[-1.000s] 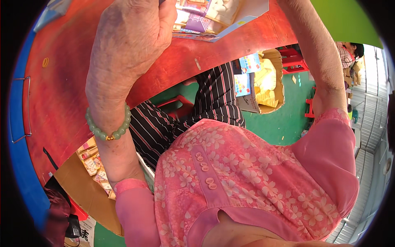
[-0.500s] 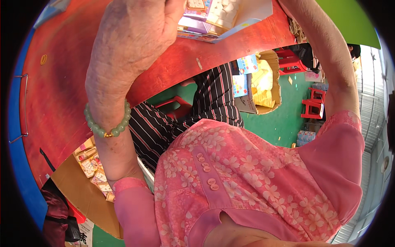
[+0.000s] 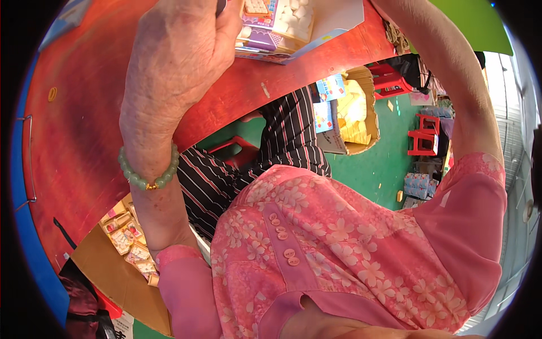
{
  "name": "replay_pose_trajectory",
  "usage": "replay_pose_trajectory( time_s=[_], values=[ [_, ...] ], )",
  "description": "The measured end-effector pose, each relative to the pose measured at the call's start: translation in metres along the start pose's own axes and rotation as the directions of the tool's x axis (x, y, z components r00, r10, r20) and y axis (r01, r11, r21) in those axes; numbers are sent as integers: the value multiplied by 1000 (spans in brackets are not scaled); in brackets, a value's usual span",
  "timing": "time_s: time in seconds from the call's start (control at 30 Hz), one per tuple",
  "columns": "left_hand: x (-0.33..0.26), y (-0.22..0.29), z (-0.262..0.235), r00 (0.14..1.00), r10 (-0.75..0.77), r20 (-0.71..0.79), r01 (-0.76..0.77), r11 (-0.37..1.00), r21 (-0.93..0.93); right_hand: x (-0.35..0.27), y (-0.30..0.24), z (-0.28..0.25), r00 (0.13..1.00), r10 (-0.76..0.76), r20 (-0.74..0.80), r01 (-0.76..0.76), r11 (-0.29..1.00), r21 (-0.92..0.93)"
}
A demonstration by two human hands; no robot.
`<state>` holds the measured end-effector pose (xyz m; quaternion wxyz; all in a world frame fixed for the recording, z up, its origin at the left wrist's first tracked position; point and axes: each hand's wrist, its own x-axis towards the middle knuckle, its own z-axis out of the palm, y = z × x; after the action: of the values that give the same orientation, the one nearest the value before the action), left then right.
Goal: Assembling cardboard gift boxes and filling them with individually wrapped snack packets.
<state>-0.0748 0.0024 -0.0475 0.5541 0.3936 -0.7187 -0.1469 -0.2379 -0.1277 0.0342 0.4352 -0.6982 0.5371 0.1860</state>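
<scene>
Now, left hand (image 3: 180,51): at 11 o'clock we are seeing its back and thumb side, while its fingertips are lying beyond the upper rim; whether they are gripping something or standing apart, we are not managing to tell.
Dark thing (image 3: 222,7): just beside the thumb, it is showing only a small part, so we are leaving its kind open.
Open box (image 3: 337,25): at 12 o'clock it is sitting over the red table (image 3: 90,113), just on the 3 o'clock side of the left hand; its corner is meeting the thumb side in our view, touching or merely overlapping.
Packets (image 3: 261,39): inside the box, purple wrappers and white rounded pieces are facing us.
Right hand: it is lying out of our sight, its hold escaping us; the right forearm (image 3: 446,68) is slanting from 3 o'clock toward 1 o'clock.
Bracelet (image 3: 148,182): green beads are circling the left wrist.
Yellow ring (image 3: 52,94): at 10 o'clock it is lying on the table.
Brown carton (image 3: 107,271): at 8 o'clock it is holding wrapped pieces (image 3: 127,234).
Red stools (image 3: 426,135): near 3 o'clock they are standing on the green floor (image 3: 372,181).
</scene>
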Motion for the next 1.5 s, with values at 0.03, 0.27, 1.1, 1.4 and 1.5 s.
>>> replay_pose_trajectory(
  time_s=[0.03,0.27,1.1,1.4,1.5],
  values=[
    [0,-1,0,1000,8,-3,-8,1000,-2,-1,2,-2,996,-63,60,60,996,63],
    [2,1,0,994,-93,52,95,994,-46,-1,6,3,990,-139,-23,116,898,-424],
    [-3,-17,22,995,-91,49,84,988,132,-1,-3,27,997,-78,9,73,890,-450],
    [-5,-20,22,990,-138,42,131,981,141,12,13,50,981,-181,-77,100,796,-597],
    [-12,-32,24,998,-66,-5,66,981,181,17,21,38,942,-330,58,302,764,-570]
  ],
)
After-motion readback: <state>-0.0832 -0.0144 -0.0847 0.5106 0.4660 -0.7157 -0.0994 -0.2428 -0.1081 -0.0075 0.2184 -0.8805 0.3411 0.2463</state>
